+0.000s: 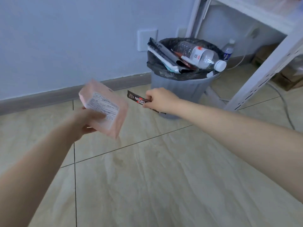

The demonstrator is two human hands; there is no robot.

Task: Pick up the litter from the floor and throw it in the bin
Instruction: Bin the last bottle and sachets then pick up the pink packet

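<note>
My left hand grips a pink tissue pack with a white printed label, held above the tiled floor left of the bin. My right hand pinches a black Nescafe sachet in front of the bin's wall, below its rim. The grey bin with a black liner stands against the wall. Inside it lie a clear plastic bottle, folded cardboard and wrappers, piled up to the rim.
A white metal rack leg slants down right of the bin, with cables trailing on the floor beside it. A second bottle stands behind the bin. Brown boxes sit under the rack. The blue wall and grey skirting run behind.
</note>
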